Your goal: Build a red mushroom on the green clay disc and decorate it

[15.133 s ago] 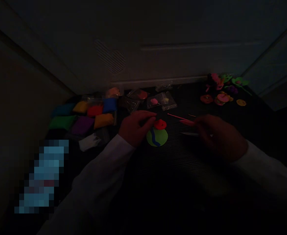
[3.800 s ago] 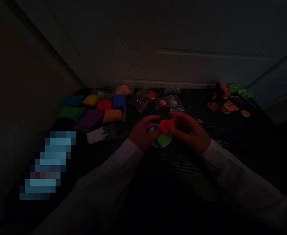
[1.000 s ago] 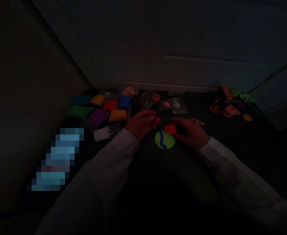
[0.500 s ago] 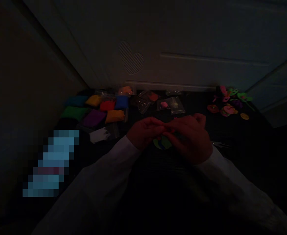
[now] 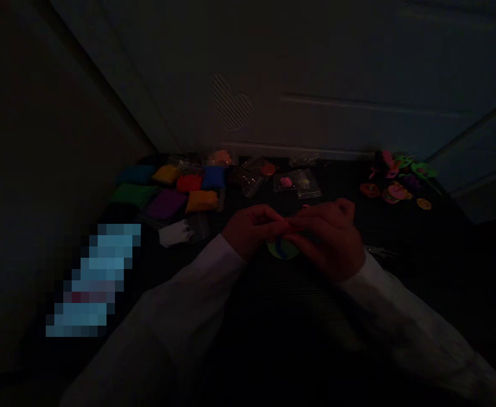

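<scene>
My left hand (image 5: 254,229) and my right hand (image 5: 330,234) meet at the fingertips just over a flat green clay disc (image 5: 290,250). Both are closed in a pinch, and whatever sits between the fingers is hidden in the dim light. A wavy blue clay strip (image 5: 280,247) runs across the disc, its upper part covered by my fingers. The red clay piece seen in earlier frames is out of sight behind my fingers. A bit of pink (image 5: 306,206) shows just past my right fingers.
Bags of coloured clay, including an orange one (image 5: 203,201) and a white one (image 5: 175,233), lie at the left. Finished clay figures (image 5: 397,192) stand at the back right. Scissors (image 5: 379,251) lie beside my right wrist. A pale panel with a heart relief (image 5: 233,104) rises behind.
One second ago my hands were apart, with the red clay piece visible by my right fingers. They have since come together and now cover it. Over the last half second they barely move.
</scene>
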The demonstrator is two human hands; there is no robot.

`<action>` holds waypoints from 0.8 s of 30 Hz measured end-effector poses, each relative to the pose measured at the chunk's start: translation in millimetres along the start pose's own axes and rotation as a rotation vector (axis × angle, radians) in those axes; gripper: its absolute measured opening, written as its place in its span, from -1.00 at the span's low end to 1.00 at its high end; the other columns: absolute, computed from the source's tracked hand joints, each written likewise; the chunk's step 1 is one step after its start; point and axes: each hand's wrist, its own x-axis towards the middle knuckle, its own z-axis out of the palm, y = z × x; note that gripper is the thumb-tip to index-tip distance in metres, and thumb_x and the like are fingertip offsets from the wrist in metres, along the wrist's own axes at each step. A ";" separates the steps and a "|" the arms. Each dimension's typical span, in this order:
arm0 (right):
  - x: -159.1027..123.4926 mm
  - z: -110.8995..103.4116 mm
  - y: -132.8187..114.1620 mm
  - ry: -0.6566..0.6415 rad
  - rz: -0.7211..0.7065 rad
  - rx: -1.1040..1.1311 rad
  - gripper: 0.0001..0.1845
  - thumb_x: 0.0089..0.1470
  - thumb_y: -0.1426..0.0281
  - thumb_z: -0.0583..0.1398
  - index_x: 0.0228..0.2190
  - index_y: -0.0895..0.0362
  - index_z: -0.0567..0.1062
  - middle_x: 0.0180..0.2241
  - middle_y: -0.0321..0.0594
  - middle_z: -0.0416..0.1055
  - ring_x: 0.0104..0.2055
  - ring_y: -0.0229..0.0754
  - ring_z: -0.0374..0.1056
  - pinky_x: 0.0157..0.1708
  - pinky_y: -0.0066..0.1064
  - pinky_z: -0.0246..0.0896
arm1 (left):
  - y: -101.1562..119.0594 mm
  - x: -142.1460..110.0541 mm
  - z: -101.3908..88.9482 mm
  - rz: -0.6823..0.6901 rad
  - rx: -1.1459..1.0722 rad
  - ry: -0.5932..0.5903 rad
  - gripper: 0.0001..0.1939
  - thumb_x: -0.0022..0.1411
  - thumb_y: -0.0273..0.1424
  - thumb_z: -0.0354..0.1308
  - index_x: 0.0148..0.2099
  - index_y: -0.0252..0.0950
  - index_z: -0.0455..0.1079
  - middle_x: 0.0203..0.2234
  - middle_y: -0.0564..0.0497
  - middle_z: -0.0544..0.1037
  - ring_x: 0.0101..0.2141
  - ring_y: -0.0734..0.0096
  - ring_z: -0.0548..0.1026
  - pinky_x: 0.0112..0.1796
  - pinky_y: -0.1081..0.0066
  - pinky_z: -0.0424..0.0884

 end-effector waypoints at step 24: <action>-1.2 -6.8 16.2 0.304 0.225 0.157 -0.83 -0.01 0.50 0.12 -0.30 0.16 0.43 -0.33 -0.18 0.40 -0.23 -0.19 0.30 -0.23 -0.28 0.18 | 10.7 3.3 -1.3 0.163 -0.221 0.196 -0.81 -0.17 -0.50 0.28 -0.39 -0.35 0.43 -0.56 0.09 0.52 -0.59 0.63 0.43 -0.58 0.63 0.33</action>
